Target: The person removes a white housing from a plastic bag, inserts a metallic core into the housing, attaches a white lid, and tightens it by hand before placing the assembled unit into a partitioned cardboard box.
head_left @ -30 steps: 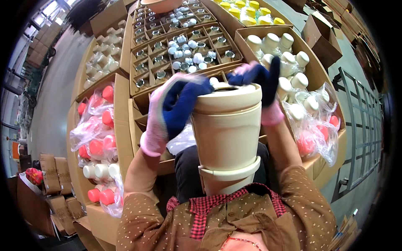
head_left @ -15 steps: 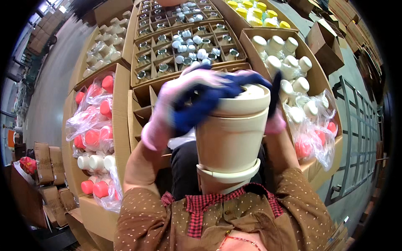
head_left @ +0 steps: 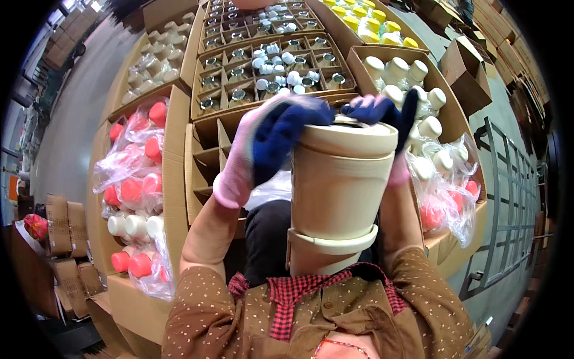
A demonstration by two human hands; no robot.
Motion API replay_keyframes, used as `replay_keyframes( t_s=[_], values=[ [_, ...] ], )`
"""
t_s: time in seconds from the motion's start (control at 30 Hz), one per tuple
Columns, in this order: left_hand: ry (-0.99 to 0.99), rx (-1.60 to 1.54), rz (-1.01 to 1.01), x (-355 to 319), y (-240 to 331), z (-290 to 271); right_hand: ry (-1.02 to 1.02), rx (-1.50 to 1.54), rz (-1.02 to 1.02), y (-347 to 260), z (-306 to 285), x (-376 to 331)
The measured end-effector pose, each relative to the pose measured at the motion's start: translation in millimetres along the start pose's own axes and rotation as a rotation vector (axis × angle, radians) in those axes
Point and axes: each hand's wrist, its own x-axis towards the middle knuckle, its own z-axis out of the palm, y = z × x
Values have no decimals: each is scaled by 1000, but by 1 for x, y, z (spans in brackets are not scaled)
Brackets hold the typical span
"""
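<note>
A large cream cylindrical container (head_left: 341,191), like a vacuum flask casing, stands tilted against my lap. It has a thick rim at the top and a raised collar near the bottom. My left hand (head_left: 269,140), in a pink and blue glove, curls its fingers over the rim's left side; motion smears the fingertips. At the far right of the rim, my gloved right hand (head_left: 385,116) bends its fingers over the edge, one digit pointing up. A dark gap shows at the top opening between the hands. What lies inside is mostly hidden.
Ahead stands a divided carton (head_left: 194,99) of silvery bottle necks and loose white caps. A carton of red-capped bottles (head_left: 173,161) is at left, and one of cream bottles (head_left: 439,99) at right. Yellow caps (head_left: 371,24) show farther back. A metal rack (head_left: 499,197) stands far right.
The container has shifted slightly right. My left hand has drawn back from across its top to the left rim, and a dark gap now shows in the opening.
</note>
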Motion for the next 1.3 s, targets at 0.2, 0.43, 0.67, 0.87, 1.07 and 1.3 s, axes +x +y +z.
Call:
replay_keyframes(
  t_s=[0.2, 0.43, 0.67, 0.87, 1.07, 1.3],
  values=[
    [-100, 330, 154, 15, 32, 18, 317, -418, 146, -5, 75, -6],
    [38, 124, 60, 10, 21, 22, 48, -131, 105, -2, 15, -17],
    [-12, -240, -68, -21, -34, -16, 145, -706, 7, -12, 63, -12],
    [-73, 578, 317, 28, 36, 41, 367, 228, 200, 13, 43, -9],
    [39, -230, 30, -18, -20, -3, 24, -736, -15, -16, 46, -19],
    [-172, 710, 228, 21, 35, 40, 401, -35, 208, 8, 76, -14]
  ],
)
